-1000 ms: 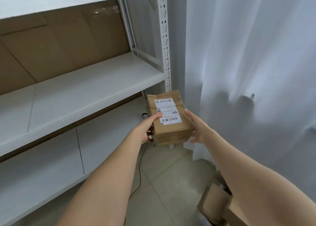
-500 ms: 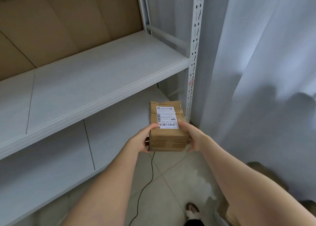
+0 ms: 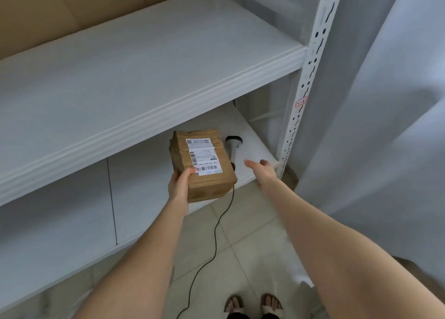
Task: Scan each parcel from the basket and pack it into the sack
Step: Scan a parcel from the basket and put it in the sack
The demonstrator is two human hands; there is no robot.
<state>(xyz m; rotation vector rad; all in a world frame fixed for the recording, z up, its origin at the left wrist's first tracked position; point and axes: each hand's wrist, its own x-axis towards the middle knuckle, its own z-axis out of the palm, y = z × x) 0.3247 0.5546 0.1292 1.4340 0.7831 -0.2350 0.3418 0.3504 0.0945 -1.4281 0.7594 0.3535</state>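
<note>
Head view, middle of the frame: your left hand (image 3: 179, 186) grips the brown parcel (image 3: 202, 164). Your right hand (image 3: 261, 171), fingers spread, reaches beside it, near the scanner (image 3: 233, 147).

Upper shelf (image 3: 144, 65): white, with brown cardboard (image 3: 60, 12) running along its back edge.
Lower shelf (image 3: 257, 154): white too, and there's the scanner (image 3: 233, 147) lying near its right end, head towards the back.
Floor (image 3: 252, 234): pale tiles, black cable (image 3: 212, 241) trailing down across them, two sandalled feet (image 3: 271, 303) planted at the near edge.
</note>
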